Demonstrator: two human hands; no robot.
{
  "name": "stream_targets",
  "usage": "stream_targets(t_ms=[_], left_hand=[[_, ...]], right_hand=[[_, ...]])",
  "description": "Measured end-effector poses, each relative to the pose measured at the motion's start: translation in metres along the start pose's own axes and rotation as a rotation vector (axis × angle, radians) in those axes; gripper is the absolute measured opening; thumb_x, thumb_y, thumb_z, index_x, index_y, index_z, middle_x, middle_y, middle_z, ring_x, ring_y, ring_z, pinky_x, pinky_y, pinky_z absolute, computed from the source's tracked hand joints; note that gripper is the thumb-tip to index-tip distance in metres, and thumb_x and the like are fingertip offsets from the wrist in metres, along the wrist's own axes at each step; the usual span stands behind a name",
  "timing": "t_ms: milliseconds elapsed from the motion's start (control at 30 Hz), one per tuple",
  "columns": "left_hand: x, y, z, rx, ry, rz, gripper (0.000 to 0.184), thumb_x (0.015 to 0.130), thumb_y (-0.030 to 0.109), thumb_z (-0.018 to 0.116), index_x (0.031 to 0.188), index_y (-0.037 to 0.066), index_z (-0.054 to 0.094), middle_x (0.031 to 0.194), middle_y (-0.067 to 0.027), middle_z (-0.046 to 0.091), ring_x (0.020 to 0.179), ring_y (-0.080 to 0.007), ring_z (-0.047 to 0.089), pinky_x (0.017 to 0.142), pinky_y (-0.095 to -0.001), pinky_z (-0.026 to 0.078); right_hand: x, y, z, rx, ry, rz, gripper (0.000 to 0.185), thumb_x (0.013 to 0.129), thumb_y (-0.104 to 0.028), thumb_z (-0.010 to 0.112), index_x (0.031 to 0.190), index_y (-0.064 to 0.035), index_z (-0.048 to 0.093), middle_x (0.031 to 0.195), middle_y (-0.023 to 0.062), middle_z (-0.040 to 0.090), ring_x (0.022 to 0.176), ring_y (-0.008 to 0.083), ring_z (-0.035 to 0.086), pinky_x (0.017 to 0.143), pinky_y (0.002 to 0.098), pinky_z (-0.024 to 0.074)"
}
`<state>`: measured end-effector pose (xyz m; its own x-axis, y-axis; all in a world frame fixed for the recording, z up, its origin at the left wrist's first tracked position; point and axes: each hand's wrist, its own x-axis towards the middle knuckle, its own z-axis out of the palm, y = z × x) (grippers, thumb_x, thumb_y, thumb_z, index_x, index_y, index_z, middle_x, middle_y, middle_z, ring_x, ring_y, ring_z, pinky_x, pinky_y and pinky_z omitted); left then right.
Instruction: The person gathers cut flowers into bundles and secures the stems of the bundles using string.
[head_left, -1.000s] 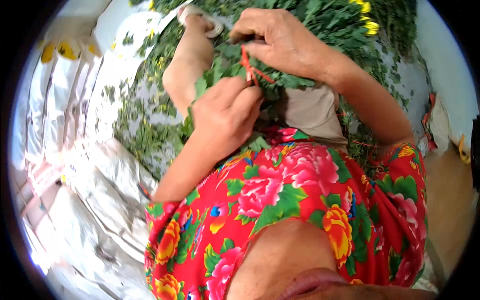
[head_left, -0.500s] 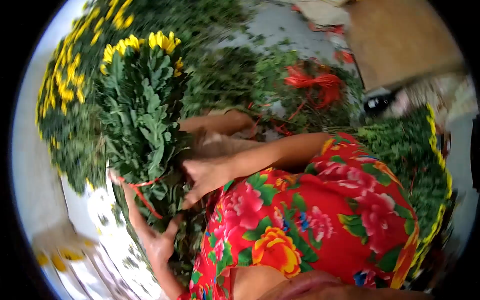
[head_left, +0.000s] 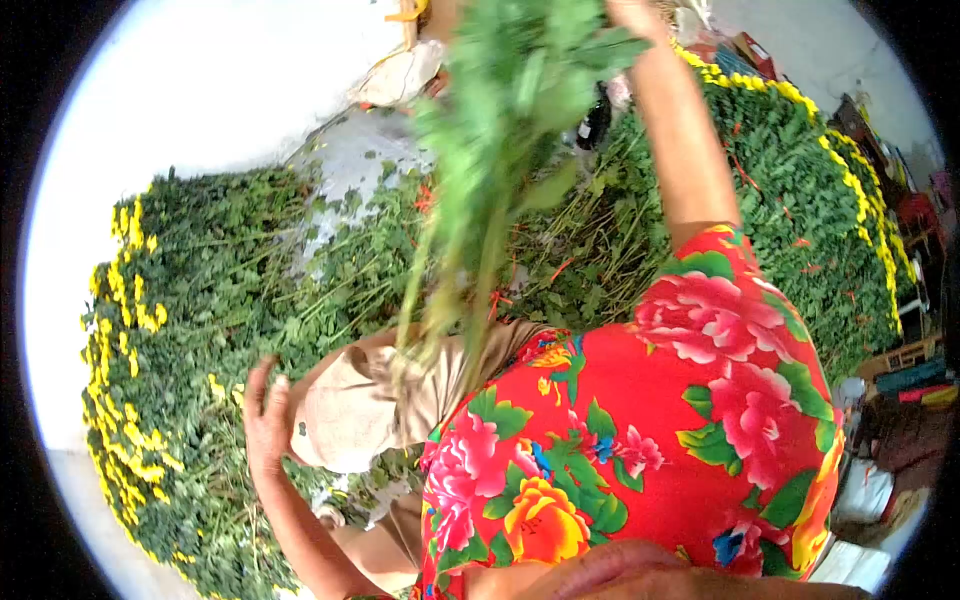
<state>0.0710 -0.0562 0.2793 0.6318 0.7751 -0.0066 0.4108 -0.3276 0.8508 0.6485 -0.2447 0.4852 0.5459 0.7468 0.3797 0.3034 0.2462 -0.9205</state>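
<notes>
A leafy green flower bunch (head_left: 510,110), blurred by motion, hangs in front of me with its stems pointing down toward my lap. Its upper end runs out of the top of the view. My right hand (head_left: 632,14) is raised at the bunch's upper right side and seems closed on it, though its fingers are largely cut off or hidden. My left hand (head_left: 266,412) is empty, fingers apart, beside my knee in beige trousers (head_left: 345,410). Next to it lies a large heap of yellow chrysanthemums (head_left: 130,420) with green leaves.
Another row of bunches with yellow flower heads (head_left: 860,190) stands along the right. Loose cut stems (head_left: 590,240) cover the floor between, with scraps of red string (head_left: 745,172). A black object (head_left: 594,122) lies behind the held bunch. Assorted boxes and bags (head_left: 865,490) sit at the far right.
The bunch was upright at the left between both hands, with red string around its stems. My right hand has moved up and right with it; my left hand has let go. The view has turned.
</notes>
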Motion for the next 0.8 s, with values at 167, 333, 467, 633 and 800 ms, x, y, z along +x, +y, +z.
stream_targets(t_ms=[167, 333, 467, 633, 800], left_hand=[[0.023, 0.042, 0.012, -0.003, -0.389, -0.158, 0.038, 0.083, 0.027, 0.071, 0.103, -0.005, 0.071, 0.084, -0.0080, 0.070, 0.077, -0.0153, 0.059, 0.074, -0.0322, 0.049], [0.053, 0.012, 0.005, 0.005, -0.492, -0.162, 0.032, 0.085, 0.023, 0.070, 0.100, -0.005, 0.071, 0.082, -0.0063, 0.070, 0.076, -0.0134, 0.059, 0.073, -0.0299, 0.049], [0.036, 0.010, 0.007, 0.052, -0.429, -0.170, 0.030, 0.086, 0.022, 0.068, 0.100, -0.005, 0.071, 0.083, -0.0054, 0.070, 0.077, -0.0129, 0.058, 0.074, -0.0293, 0.048], [0.014, -0.006, 0.002, -0.001, -0.349, -0.160, 0.029, 0.086, 0.020, 0.068, 0.100, -0.005, 0.070, 0.087, -0.0058, 0.069, 0.081, -0.0125, 0.058, 0.078, -0.0283, 0.048], [0.004, 0.012, 0.009, 0.012, -0.287, -0.251, 0.027, 0.084, 0.016, 0.066, 0.099, -0.006, 0.070, 0.087, -0.0064, 0.070, 0.080, -0.0119, 0.059, 0.077, -0.0281, 0.048]], right_hand=[[-0.057, -0.052, -0.191, -0.645, 0.186, 0.080, 0.042, 0.092, -0.037, 0.060, 0.125, -0.0106, 0.065, 0.121, 0.0053, 0.065, 0.110, 0.0201, 0.060, 0.095, 0.0351, 0.0455], [-0.110, -0.037, -0.271, -1.055, 0.399, 0.031, 0.051, 0.086, -0.052, 0.063, 0.110, -0.0087, 0.074, 0.102, 0.0064, 0.073, 0.095, 0.0185, 0.065, 0.089, 0.0379, 0.0502], [-0.120, -0.013, -0.260, -1.327, 1.004, 0.473, 0.061, 0.066, -0.058, 0.079, 0.092, -0.0022, 0.075, 0.095, 0.0123, 0.073, 0.087, 0.0223, 0.067, 0.083, 0.0385, 0.0520], [-0.120, 0.053, -0.262, -1.052, 1.000, 0.126, 0.065, 0.060, -0.053, 0.085, 0.090, 0.0030, 0.072, 0.097, 0.0178, 0.071, 0.088, 0.0260, 0.069, 0.084, 0.0380, 0.0514], [-0.137, 0.157, -0.221, -0.972, 1.082, 0.410, 0.074, 0.059, -0.048, 0.088, 0.104, 0.0066, 0.064, 0.102, 0.0204, 0.069, 0.095, 0.0274, 0.067, 0.088, 0.0373, 0.0495]])
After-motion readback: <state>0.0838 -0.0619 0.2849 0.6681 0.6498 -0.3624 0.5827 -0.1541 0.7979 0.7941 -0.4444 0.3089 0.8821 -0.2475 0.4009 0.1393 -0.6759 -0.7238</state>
